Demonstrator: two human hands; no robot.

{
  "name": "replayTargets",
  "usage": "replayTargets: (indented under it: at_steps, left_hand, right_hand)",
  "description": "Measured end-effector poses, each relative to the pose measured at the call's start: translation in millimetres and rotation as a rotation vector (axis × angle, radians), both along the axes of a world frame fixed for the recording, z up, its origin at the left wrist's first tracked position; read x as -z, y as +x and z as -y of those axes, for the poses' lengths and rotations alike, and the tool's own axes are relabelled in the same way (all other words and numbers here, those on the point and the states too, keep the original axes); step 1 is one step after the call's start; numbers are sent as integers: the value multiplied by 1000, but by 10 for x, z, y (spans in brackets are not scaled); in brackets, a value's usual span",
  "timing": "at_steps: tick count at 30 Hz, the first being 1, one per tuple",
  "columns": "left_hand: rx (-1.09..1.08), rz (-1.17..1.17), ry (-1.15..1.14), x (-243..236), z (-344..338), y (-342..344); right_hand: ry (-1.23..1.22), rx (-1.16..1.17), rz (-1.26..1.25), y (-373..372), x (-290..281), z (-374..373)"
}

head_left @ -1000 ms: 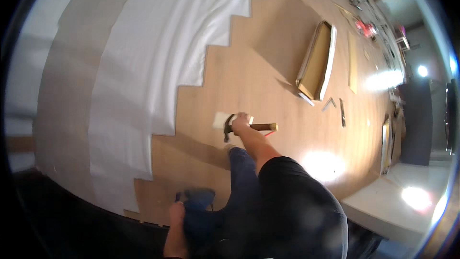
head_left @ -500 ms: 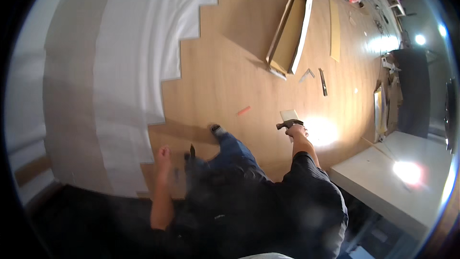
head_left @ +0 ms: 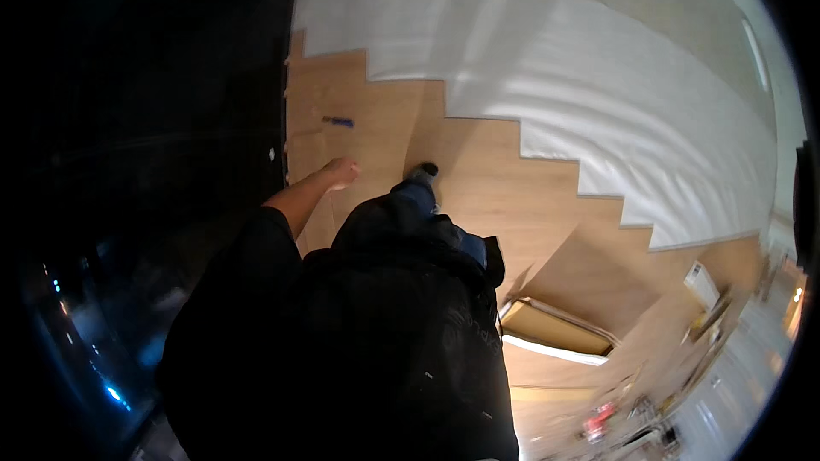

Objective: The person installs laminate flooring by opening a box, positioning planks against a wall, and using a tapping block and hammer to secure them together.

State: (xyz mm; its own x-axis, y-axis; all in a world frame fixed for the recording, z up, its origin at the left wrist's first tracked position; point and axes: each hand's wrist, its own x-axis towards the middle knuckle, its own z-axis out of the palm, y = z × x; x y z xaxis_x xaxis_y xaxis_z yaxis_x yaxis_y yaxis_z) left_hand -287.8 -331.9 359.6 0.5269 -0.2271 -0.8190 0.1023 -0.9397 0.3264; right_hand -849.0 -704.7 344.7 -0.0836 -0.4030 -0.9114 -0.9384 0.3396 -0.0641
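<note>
My left hand (head_left: 343,172) hangs over the wood-look plank floor (head_left: 487,154), with its fingers curled closed and nothing visible in them. Beyond it on the planks lies a small tool with a blue handle (head_left: 339,122); its exact kind is too small to tell. My right hand is out of view, and so is the hammer.
Ahead and to the right, white underlay sheet (head_left: 547,68) borders the planks along a stepped edge. An open long cardboard box (head_left: 559,329) lies at the lower right. Farther off is a red object (head_left: 598,420) among blurred clutter. A dark area (head_left: 171,119) fills the left side.
I have turned to the left, so the underlay now spreads ahead and the box sits lower right. My right hand and the hammer it held have left the view.
</note>
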Motion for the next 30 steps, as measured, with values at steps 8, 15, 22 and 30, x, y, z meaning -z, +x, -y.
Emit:
replayTargets:
  at_steps: [8, 15, 22, 30]
  left_hand:
    - [-362, 161, -163, 387, -275, -1044]
    - [-839, 21, -621, 500, 348, -1718]
    - [-866, -237, -839, 237, 924, -1336]
    - [-1810, -221, -1607, 188, 30, -527]
  right_hand:
    - [14, -205, -1, 784, 163, 1599]
    - [-165, -730, 161, 2523, 207, 2676]
    - [-6, -1286, 596, 5055, -459, 410]
    - [-413, -2019, 930, 5819, -493, -2676]
